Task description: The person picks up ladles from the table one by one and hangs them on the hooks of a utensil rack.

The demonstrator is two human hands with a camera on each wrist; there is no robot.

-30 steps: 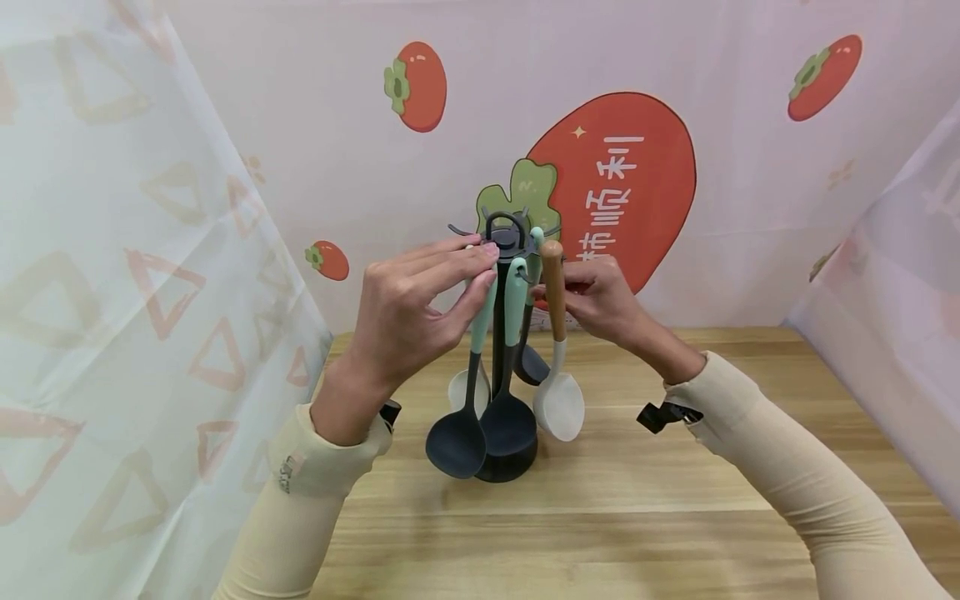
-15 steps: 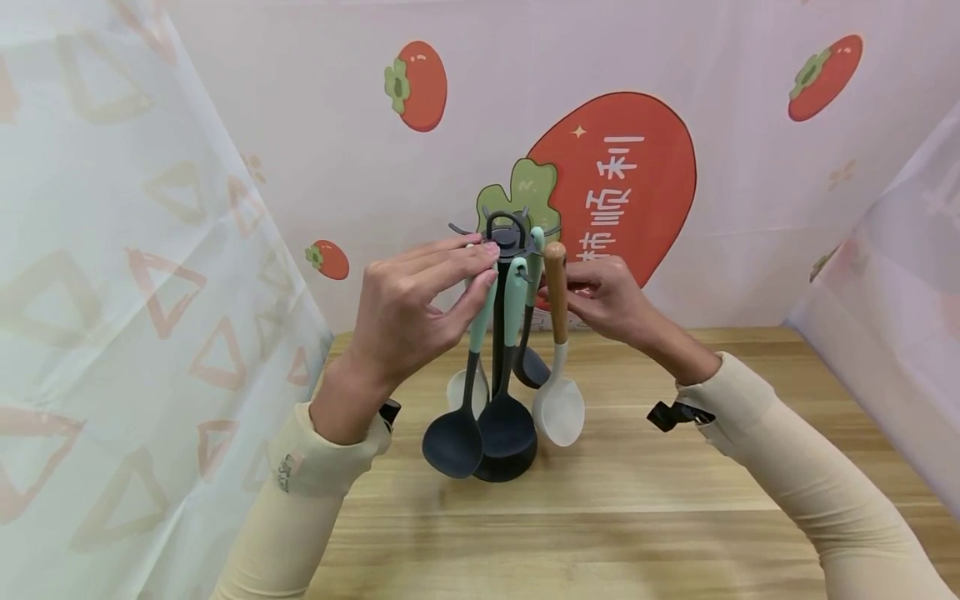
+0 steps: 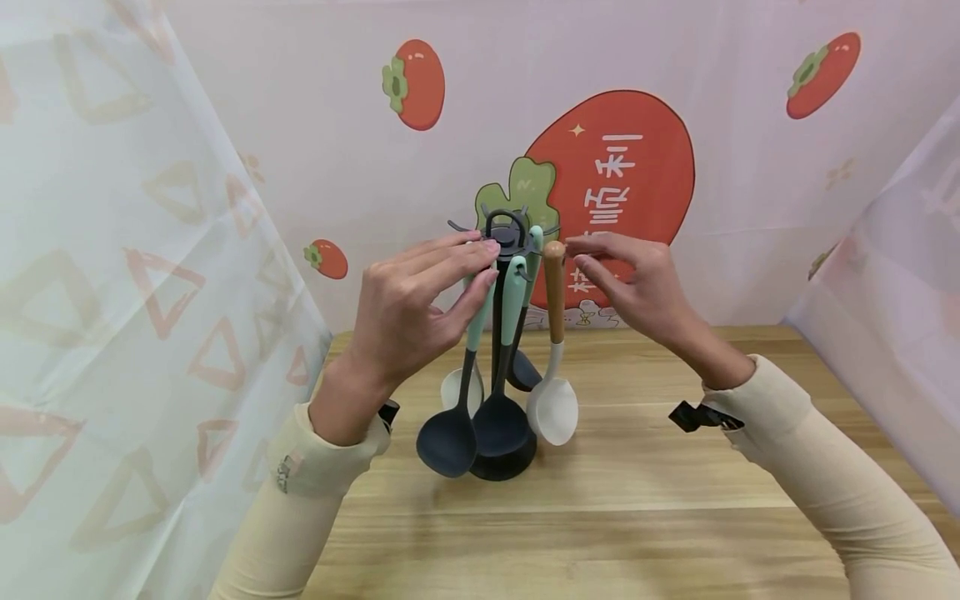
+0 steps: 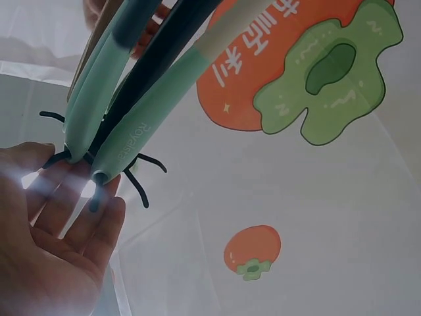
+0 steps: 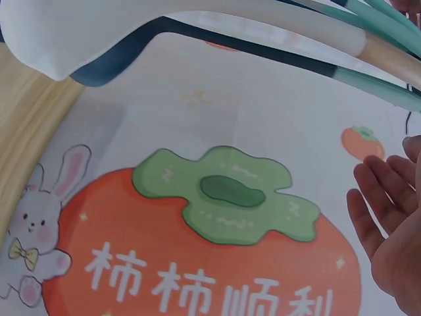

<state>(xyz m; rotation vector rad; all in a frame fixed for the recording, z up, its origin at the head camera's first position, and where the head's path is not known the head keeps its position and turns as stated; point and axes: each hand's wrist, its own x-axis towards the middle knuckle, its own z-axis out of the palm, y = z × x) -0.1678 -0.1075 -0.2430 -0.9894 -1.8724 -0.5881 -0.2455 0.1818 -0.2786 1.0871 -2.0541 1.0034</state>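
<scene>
A black utensil rack with a ring of hooks and a loop on top stands on the table. From it hang a black ladle with a mint handle, another mint-handled black utensil at the front, and a white spoon with a wooden handle. A white utensil and a dark one are partly hidden behind. My left hand reaches to the rack's top, fingers extended; its thumb touches a hook in the left wrist view. Empty, my right hand is just right of the wooden handle, fingers spread.
The wooden table runs to a white back cloth printed with persimmons. Cloth side walls enclose the space on the left and right.
My right hand has let go behind the wooden handle, moved right and spread its fingers. The hanging utensils have swung slightly left. My left hand has stayed at the rack's top.
</scene>
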